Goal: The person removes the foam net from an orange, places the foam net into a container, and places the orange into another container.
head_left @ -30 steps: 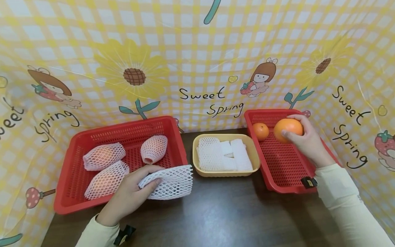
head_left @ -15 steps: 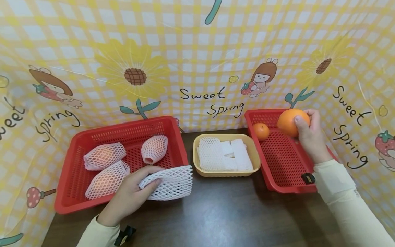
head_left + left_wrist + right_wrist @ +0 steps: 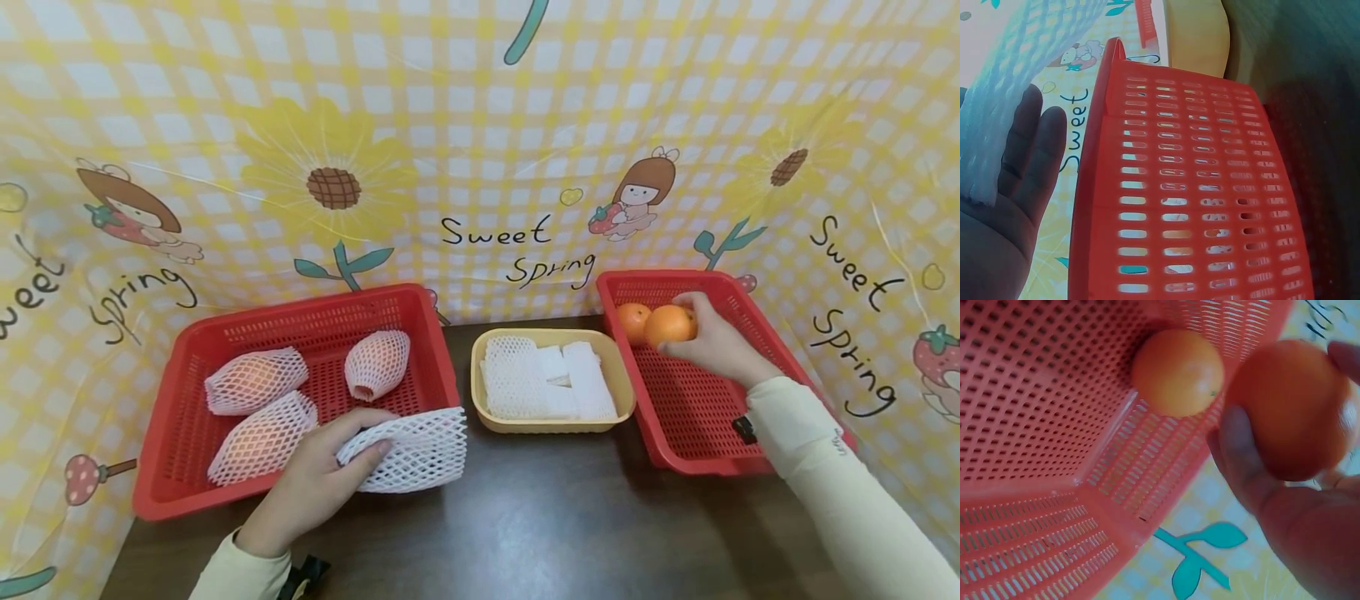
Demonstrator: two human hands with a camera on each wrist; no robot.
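Observation:
My left hand [image 3: 330, 467] pinches a white foam net sleeve [image 3: 420, 450] between thumb and fingers, in front of the left red basket [image 3: 442, 358]. Part of that sleeve also shows in the left wrist view. On the right, my right hand [image 3: 720, 337] grips an orange [image 3: 670, 327] over the right red basket [image 3: 675, 417]. A second orange [image 3: 1179, 373] lies in that basket's back left corner, partly behind the held one in the head view. In the right wrist view, thumb and fingers curl around the held orange [image 3: 1291, 409].
Three fruits in foam nets [image 3: 255, 382] lie in the left basket. Between the baskets stands a yellow tray [image 3: 551, 425] of flattened white foam nets [image 3: 510, 375]. All stand on a dark table [image 3: 525, 517] against a checked yellow cloth [image 3: 480, 125].
My right hand has turned the orange about, raising it and then lowering it leftward toward the other orange. My left hand stays nearly still with the net sleeve.

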